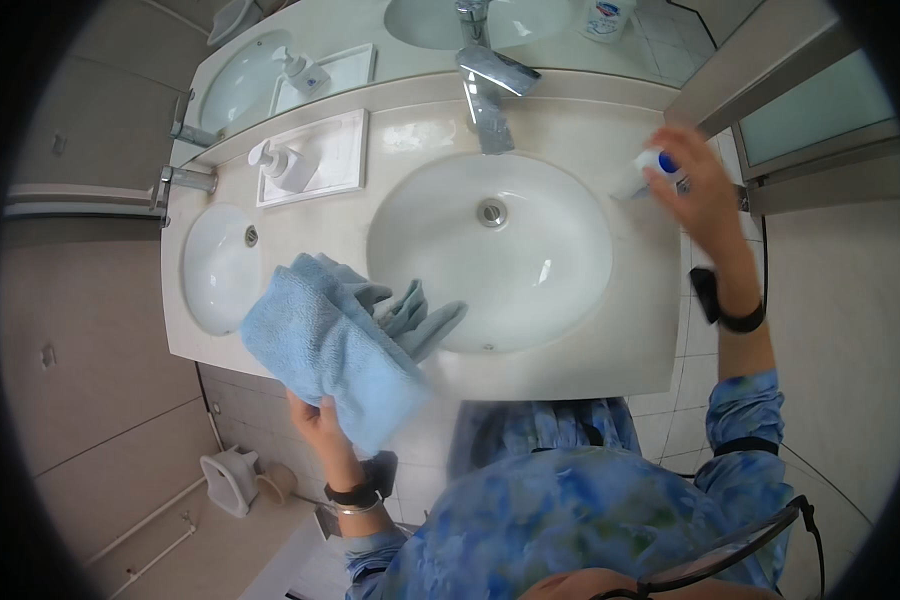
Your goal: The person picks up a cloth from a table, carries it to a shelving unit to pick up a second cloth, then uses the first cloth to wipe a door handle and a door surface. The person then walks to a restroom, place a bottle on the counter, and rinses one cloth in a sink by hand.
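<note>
My left hand (320, 428) is closed on the lower edge of a folded light-blue towel (320, 335), which it holds up over the counter's front edge. A grey-blue rubber glove (432, 328), its fingers limp, sticks out from behind the towel toward the sink; whether there is a second glove I cannot tell. At the right end of the counter, my right hand (702, 195) has its fingers around the top of a white bottle (634, 180) with a blue patch near its top. The hand hides much of the bottle.
A large oval sink (588, 285) lies between my hands, below a chrome faucet (488, 110). Left of it stand a white pump bottle (288, 168) on a white tray (355, 150) and a smaller sink (205, 270). A mirror (360, 30) runs along the back.
</note>
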Demonstrator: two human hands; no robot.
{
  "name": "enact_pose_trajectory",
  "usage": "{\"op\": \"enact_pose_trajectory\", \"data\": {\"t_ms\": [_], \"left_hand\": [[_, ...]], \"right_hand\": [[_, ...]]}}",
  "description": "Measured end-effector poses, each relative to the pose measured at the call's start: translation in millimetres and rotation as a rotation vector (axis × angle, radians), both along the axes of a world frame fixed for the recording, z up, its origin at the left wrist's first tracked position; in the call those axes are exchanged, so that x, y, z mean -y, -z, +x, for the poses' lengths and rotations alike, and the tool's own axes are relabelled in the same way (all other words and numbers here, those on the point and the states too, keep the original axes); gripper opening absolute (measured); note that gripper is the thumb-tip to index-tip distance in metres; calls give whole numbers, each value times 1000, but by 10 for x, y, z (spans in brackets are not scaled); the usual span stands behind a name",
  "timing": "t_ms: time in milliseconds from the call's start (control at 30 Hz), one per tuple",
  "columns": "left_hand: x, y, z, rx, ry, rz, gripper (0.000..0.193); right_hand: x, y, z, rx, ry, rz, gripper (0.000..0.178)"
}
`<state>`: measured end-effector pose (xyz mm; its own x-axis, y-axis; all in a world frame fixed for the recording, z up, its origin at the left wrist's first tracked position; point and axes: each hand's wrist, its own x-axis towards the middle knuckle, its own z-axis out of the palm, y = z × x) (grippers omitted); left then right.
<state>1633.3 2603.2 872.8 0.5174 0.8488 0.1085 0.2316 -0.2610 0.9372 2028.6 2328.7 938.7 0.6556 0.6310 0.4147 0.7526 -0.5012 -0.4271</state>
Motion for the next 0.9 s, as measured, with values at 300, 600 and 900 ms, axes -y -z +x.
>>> {"op": "enact_pose_trajectory", "data": {"t_ms": [300, 600, 900], "left_hand": [[-30, 97, -93, -65, 11, 61, 46], [-8, 6, 466, -28, 108, -112, 41], [-28, 99, 741, 14, 135, -19, 40]], "right_hand": [[-1187, 549, 135, 369, 104, 61, 39], [-1482, 101, 759, 794, -238, -326, 12], [-1431, -57, 642, 674, -177, -297, 14]]}}
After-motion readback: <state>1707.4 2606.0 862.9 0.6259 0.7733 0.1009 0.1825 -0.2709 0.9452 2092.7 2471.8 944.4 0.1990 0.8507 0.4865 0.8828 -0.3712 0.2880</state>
